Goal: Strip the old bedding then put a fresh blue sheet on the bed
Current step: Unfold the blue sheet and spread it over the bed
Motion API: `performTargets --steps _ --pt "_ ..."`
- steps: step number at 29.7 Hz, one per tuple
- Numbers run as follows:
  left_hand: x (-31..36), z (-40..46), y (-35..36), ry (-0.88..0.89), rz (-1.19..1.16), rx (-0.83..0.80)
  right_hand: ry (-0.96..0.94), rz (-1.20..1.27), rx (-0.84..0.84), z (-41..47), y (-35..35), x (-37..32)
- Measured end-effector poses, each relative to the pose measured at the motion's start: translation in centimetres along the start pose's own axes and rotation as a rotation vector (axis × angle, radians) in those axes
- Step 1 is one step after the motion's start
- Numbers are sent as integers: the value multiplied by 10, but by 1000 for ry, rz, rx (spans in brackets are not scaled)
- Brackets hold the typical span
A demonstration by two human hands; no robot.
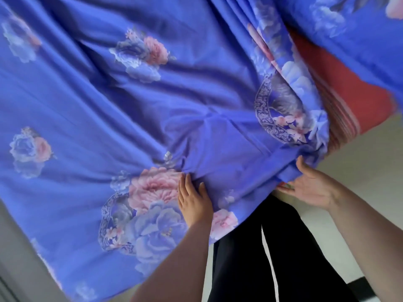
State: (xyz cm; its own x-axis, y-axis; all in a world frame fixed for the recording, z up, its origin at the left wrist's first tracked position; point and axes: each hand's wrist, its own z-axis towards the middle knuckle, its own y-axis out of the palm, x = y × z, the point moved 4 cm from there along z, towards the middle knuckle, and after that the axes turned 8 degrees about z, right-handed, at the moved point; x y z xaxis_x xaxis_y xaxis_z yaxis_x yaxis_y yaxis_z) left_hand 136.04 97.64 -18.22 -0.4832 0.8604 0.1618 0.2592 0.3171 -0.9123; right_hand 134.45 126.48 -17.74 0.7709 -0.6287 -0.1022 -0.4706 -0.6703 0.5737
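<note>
My left hand lies flat on the blue floral cotton sheet, fingers straight and pressed to the cloth by a big pink printed rose. The sheet is spread wide over the bed, rumpled and bunched near its corner. My right hand is open, palm up, fingers under the gathered hem, thumb up against the fold. A red striped mattress cover shows beside it, above the pale tiled floor and my black trousers.

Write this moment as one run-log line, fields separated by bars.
blue sheet: spread, wrinkled | left hand: flat on sheet | right hand: open under sheet edge | red mattress: corner uncovered
</note>
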Motion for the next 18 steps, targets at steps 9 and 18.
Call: performTargets --steps 9,18 --pt "-43 -92 9 -542 -211 269 -195 -60 274 7 -20 12" --pt "-79 -141 67 -1392 -1832 -69 1 -82 141 -29 -30 62"
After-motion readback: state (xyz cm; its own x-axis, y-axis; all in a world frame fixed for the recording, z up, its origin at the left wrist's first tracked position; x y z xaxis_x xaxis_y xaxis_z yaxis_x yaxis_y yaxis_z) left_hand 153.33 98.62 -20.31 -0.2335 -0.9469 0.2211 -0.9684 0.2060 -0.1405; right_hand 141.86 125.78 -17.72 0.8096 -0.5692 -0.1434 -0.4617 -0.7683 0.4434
